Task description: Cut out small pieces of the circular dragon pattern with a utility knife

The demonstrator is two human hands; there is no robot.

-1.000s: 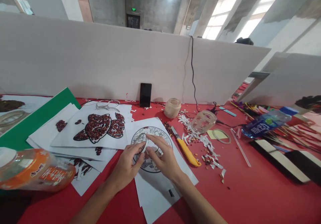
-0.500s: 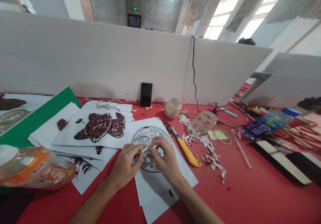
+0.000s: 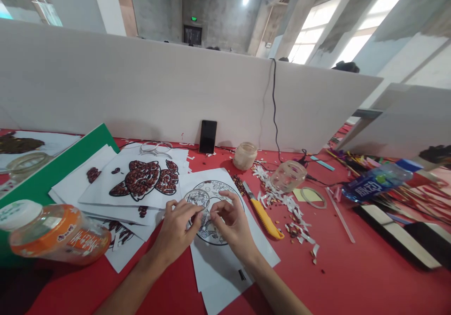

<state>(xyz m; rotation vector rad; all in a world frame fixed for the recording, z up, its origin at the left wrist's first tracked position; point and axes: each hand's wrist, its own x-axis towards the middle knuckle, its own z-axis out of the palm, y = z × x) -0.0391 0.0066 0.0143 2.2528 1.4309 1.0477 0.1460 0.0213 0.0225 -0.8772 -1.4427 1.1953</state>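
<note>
My left hand pinches a roll of clear tape above a white sheet printed with a round black-line pattern. Close beside it, my right hand has its thumb and forefinger curled near each other over the pattern. Whatever is between those fingertips, if anything, is too small to make out. Both hands cover part of the pattern. A yellow utility knife lies just to the right of the sheet.
Bean-covered fox sheets and an orange-labelled bottle are at left. A phone leans on the white partition. Glass jars, paper shreds, a tape ring and a blue-labelled bottle lie right.
The tape roll has tilted flatter in my left hand. My right fingers have drawn slightly away from it, and the view has shifted a little.
</note>
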